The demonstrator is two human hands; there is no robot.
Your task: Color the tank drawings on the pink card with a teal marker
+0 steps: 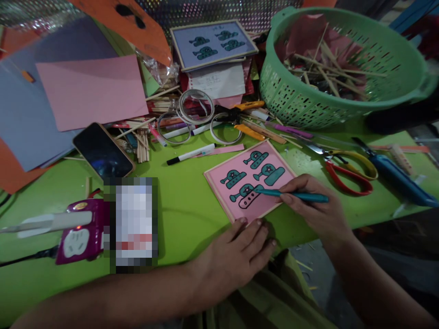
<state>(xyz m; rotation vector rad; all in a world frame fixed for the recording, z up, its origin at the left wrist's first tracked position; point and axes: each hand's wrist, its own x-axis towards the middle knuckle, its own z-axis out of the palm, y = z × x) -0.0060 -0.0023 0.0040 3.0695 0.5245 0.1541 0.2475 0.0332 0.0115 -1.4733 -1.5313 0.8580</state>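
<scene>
A pink card (244, 177) with a pale stick frame lies tilted on the green table (185, 205). It bears tank drawings; three are filled in with teal, and the one at the lower edge still shows pink along its base. My right hand (313, 205) pinches a teal pen (303, 196), its tip on the lower drawing. My left hand (242, 251) lies flat with spread fingers, fingertips at the card's bottom edge, and holds nothing.
Behind the card are tape rolls (196, 106), loose markers and sticks. Red-and-yellow scissors (346, 176) and a blue tool (398, 176) lie right, below a green basket (315, 103). A phone (103, 153) and a purple device (80, 233) lie left.
</scene>
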